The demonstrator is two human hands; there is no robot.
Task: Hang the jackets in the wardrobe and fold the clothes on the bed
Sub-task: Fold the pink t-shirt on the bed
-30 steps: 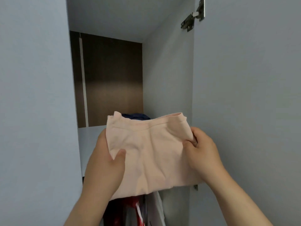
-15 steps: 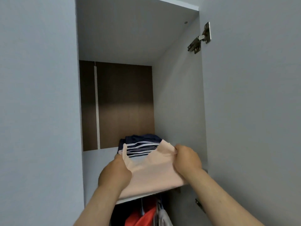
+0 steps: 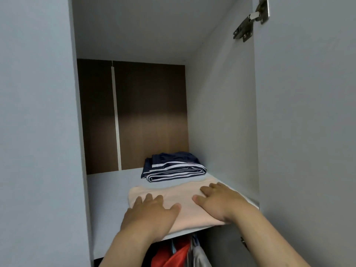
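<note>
1. The peach cloth [image 3: 185,207] is a soft, smooth, matte knit, folded into a flat rounded rectangle. It lies on the pale, smooth wardrobe shelf [image 3: 107,209], at the front and toward the right wall, with its near edge at the shelf lip.
2. Just behind it sits the navy cloth [image 3: 173,168], folded in a thick, layered bundle with white stripes along its edges.
3. The back panel [image 3: 150,116] is dark brown wood grain with one pale vertical strip. A metal hinge [image 3: 248,22] joins the grey door [image 3: 308,132] at upper right.
4. Under the shelf show a red garment [image 3: 173,253] and a grey one [image 3: 200,257].
5. The left hand [image 3: 152,214] lies flat, palm down, fingers straight and slightly spread, pressing the peach cloth's near left part; it grips nothing.
6. The right hand [image 3: 221,201] likewise rests flat and released on the cloth's right part, fingers extended.
</note>
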